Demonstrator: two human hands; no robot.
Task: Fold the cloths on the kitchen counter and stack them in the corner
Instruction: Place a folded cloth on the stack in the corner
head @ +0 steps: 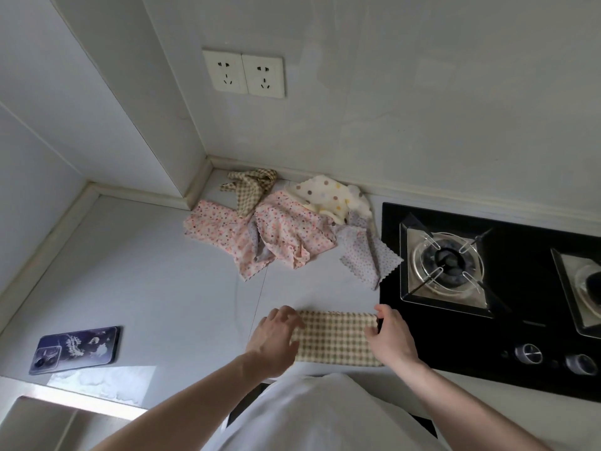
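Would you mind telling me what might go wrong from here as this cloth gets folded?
The checked cloth lies right beside the gas hob, under the right hand; its right end could slide onto the black glass. The left hand only rests on the other end, so the fold may come out uneven. The unfolded pile fills the corner, leaving little room for the stack.

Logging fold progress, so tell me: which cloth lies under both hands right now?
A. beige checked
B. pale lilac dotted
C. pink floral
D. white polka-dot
A: the left hand and right hand rest on the ends of the beige checked cloth, folded into a strip at the counter's front.
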